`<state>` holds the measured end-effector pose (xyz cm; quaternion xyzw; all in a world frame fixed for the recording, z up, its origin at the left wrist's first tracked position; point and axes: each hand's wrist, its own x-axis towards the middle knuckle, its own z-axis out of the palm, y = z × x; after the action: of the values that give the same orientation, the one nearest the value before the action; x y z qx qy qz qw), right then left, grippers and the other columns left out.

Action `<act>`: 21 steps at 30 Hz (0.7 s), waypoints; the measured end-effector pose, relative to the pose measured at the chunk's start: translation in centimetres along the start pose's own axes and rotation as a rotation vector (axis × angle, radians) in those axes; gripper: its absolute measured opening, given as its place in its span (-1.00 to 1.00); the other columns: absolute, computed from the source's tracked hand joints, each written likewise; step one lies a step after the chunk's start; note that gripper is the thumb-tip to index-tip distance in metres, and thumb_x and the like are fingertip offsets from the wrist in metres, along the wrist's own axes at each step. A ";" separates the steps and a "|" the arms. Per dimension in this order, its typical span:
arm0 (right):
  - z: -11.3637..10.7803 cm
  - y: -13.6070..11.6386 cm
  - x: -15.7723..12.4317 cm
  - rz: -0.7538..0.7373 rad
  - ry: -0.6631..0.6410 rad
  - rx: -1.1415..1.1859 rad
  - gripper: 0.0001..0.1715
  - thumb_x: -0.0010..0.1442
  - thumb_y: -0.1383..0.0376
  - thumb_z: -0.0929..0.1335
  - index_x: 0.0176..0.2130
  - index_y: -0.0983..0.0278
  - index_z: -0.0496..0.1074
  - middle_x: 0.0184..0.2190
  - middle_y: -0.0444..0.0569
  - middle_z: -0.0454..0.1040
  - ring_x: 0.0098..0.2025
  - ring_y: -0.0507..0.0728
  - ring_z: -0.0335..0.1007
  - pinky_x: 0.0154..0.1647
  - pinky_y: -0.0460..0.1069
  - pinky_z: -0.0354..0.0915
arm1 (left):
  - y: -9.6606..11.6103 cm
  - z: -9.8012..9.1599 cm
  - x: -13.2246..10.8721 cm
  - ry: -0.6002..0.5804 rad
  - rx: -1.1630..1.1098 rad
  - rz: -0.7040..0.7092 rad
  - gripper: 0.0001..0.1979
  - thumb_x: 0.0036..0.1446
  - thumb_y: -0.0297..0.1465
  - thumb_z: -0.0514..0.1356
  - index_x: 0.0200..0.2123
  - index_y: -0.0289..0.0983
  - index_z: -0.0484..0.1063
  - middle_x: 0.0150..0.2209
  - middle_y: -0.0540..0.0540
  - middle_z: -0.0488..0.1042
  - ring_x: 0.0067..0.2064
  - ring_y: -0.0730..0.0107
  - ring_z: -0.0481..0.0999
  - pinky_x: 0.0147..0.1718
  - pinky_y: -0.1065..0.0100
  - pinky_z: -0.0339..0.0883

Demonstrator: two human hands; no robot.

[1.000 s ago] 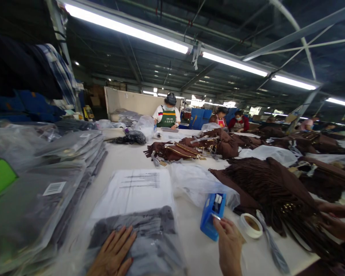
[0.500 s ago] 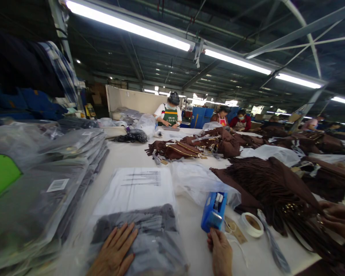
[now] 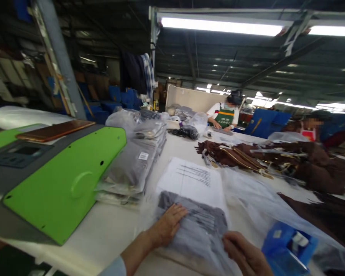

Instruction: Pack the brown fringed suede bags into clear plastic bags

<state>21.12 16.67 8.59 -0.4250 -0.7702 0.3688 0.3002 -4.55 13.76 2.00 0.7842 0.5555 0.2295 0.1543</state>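
Note:
A clear plastic bag [image 3: 189, 184] lies on the white table [image 3: 109, 226], printed with black lines and holding a folded grey garment [image 3: 195, 230]. My left hand [image 3: 168, 226] lies flat on the garment's left edge, fingers stretched out. My right hand [image 3: 244, 255] rests on its near right corner, fingers curled against the bag; whether it grips anything does not show. A blue tape dispenser [image 3: 287, 249] sits just right of that hand.
A green and grey machine [image 3: 60, 180] stands at the left. Bagged grey garments [image 3: 135, 161] are stacked beside it. Brown fringed garments [image 3: 304, 165] cover the right side. Other people [image 3: 225, 115] work at the far end.
The view has swung left, bringing the green machine into sight. My right hand left the blue tape dispenser and came onto the bagged garment. My left hand stayed on the garment.

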 end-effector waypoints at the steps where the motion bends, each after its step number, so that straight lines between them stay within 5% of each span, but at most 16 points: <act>1: 0.5 -1.2 1.2 -0.065 -0.153 -0.046 -0.66 0.15 0.02 0.22 -0.42 0.19 0.35 -0.56 -0.19 0.32 -0.49 0.00 0.25 -0.46 -0.14 0.19 | 0.0 -0.3 -0.2 -0.007 0.010 0.013 -0.49 0.10 -0.58 0.00 0.16 -0.30 0.13 0.18 -0.18 0.21 0.24 0.24 0.09 0.21 0.07 0.01; 4: 2.5 -3.9 4.7 -0.190 -0.464 -0.202 -0.66 0.21 0.11 0.17 -0.46 0.22 0.30 -0.55 -0.18 0.30 -0.48 0.00 0.22 -0.44 -0.12 0.13 | -0.6 -1.2 -0.9 -0.015 0.088 0.031 -0.58 0.17 -0.46 0.05 0.12 -0.28 0.19 0.17 -0.19 0.23 0.23 0.15 0.10 0.19 0.02 0.01; 7: 4.5 -5.4 7.1 -0.232 -0.612 -0.324 -0.72 0.20 0.19 0.18 -0.46 0.24 0.31 -0.54 -0.19 0.32 -0.47 -0.01 0.21 -0.42 -0.11 0.08 | -2.1 -1.7 -1.8 0.059 0.053 -0.035 -0.59 0.17 -0.39 0.07 0.11 -0.23 0.22 0.19 -0.20 0.19 0.24 0.08 0.07 0.18 -0.09 -0.03; 14: 8.1 -6.5 10.5 -0.292 -0.813 -0.418 -0.78 0.13 0.25 0.22 -0.51 0.25 0.30 -0.63 -0.23 0.19 -0.55 -0.04 0.07 -0.51 -0.11 -0.04 | -5.4 -1.0 -2.8 0.243 -0.229 -0.247 -0.53 0.16 -0.48 -0.03 0.17 -0.33 0.12 0.23 -0.24 0.12 0.25 0.27 0.07 0.21 0.12 0.01; 21: 10.7 -7.2 13.0 -0.318 -0.904 -0.524 -0.81 0.10 0.28 0.24 -0.50 0.23 0.36 -0.64 -0.22 0.25 -0.55 -0.03 0.13 -0.51 -0.11 -0.01 | -5.9 -0.5 -2.9 0.363 -0.419 -0.324 -0.51 0.09 -0.55 -0.04 0.13 -0.34 0.20 0.17 -0.19 0.23 0.20 0.35 0.18 0.21 0.19 0.02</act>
<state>3.72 22.02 10.62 -0.1630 -0.9434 0.2604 -0.1249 -10.32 13.02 -0.99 0.5828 0.6323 0.4476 0.2455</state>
